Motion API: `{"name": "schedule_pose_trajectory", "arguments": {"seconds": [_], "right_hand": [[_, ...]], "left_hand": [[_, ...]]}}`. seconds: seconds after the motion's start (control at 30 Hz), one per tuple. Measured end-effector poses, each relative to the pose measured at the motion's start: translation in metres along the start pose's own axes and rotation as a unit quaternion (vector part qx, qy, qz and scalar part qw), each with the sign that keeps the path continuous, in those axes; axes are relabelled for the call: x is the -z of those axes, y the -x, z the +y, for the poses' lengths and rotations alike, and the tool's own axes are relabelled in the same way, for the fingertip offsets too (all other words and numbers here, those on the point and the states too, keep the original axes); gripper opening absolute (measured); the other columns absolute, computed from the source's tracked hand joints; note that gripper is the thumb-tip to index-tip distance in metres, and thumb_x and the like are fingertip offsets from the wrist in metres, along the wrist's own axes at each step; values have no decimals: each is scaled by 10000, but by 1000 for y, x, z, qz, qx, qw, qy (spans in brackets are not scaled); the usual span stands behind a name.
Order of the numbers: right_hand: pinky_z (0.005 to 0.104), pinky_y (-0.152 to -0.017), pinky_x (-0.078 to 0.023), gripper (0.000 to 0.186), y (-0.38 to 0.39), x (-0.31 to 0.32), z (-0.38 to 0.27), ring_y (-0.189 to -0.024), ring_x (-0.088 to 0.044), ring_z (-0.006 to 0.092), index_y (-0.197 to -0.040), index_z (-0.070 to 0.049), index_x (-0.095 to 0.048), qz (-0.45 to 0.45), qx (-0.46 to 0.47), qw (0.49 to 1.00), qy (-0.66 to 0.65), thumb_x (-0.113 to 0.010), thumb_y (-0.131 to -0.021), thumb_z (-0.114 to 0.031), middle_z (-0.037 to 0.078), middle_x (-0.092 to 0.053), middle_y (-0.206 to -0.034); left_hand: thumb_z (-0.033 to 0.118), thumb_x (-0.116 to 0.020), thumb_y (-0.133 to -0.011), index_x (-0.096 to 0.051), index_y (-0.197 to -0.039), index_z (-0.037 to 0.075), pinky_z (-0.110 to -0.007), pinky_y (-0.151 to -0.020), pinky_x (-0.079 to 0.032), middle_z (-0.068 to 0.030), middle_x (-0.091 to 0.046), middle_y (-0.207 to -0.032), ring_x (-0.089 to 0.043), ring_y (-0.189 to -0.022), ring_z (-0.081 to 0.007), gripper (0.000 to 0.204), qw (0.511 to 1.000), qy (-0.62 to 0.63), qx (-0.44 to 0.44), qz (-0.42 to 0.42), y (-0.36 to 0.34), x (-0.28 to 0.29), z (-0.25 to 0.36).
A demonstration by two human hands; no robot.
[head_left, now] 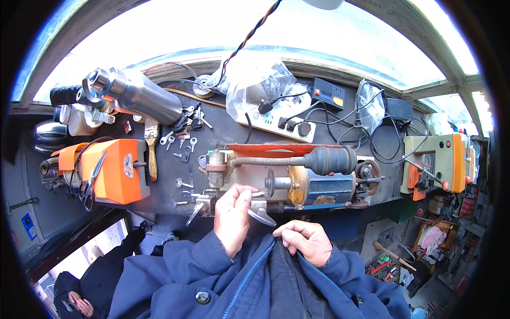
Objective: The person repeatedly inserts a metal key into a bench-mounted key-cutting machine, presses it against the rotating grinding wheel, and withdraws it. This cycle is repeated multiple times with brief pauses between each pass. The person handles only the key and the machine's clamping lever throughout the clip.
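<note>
My left hand (232, 219) is closed in a pinch beside the small wheel (271, 183) of a bench key machine (324, 187). From its fingertips sticks a thin metal piece that looks like a key (259, 193), its tip close to the wheel. Under those fingers is a rounded metal plate (262, 217) at the machine's front. My right hand (307, 242) is curled closed by the front opening of my dark blue jacket (175, 276); what its fingers pinch, if anything, is hidden. The machine has a blue motor body and a dark cylinder (332, 160) above it.
Loose keys (185, 154), a brush (152, 151) and a steel flask (141, 95) lie at left, near an orange machine (119, 170) with scissors (91, 183). Behind are a power strip (279, 125) and tangled cables. A beige machine (438, 159) stands right. Another person's hands (79, 304) show lower left.
</note>
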State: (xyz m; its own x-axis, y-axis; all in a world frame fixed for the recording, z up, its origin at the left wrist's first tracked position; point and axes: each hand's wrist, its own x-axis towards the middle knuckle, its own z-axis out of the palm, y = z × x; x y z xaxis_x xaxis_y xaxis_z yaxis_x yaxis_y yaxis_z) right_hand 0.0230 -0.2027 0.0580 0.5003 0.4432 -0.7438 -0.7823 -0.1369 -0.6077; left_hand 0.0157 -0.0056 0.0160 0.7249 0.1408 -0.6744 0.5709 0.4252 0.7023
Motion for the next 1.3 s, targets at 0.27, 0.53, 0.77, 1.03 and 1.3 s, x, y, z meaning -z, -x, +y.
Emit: {"name": "schedule_pose_trajectory", "arguments": {"seconds": [0.27, 0.53, 0.77, 1.03, 1.3], "right_hand": [[180, -634, -426, 230, -1, -3, 0, -652, -504, 35, -1070, 9, -704, -2, -5, 1000, 2, -569, -1005, -165, -6, -609, -797], [182, -643, -433, 235, -2, -7, -4, -664, -512, 36, -1078, 9, -702, -12, -6, 1000, 8, -572, -1008, -175, -2, -614, -801], [194, -668, -444, 219, -2, -18, -20, -717, -528, 42, -1115, -1, -668, 11, 47, 999, 22, -601, -992, -170, -10, -614, -829], [187, -592, -416, 374, -8, -30, -44, -627, -529, 36, -1206, 28, -581, 56, 221, 958, 174, -727, -868, -40, 9, -595, -729], [253, -558, -504, 358, -20, -40, -55, -558, -617, 137, -1191, -3, -673, 38, 306, 889, 338, -688, -839, 61, 72, -660, -729]], "left_hand": [[257, -489, -1057, -606, -1049, 93, -183, -421, -271, 65, -509, -646, -373, -462, -4, 201, 1000, -8, -18, 3, 0, -3, 1], [238, -471, -1065, -583, -1068, 83, -189, -420, -288, 54, -497, -648, -365, -458, -12, 192, 999, 43, 20, -4, 4, -1, 3], [154, -432, -1069, -532, -1111, 41, -221, -431, -363, 10, -485, -651, -407, -457, -47, 156, 997, 66, -23, 15, 12, 6, -5], [149, -441, -1066, -540, -1260, 13, -223, -458, -386, -1, -512, -717, -399, -464, -44, 257, 995, 92, -26, -29, 16, 16, -14], [260, -417, -1083, -528, -1292, 62, -214, -479, -402, 2, -504, -781, -380, -481, -33, 309, 963, 237, 73, -103, 13, 28, -8]]}}
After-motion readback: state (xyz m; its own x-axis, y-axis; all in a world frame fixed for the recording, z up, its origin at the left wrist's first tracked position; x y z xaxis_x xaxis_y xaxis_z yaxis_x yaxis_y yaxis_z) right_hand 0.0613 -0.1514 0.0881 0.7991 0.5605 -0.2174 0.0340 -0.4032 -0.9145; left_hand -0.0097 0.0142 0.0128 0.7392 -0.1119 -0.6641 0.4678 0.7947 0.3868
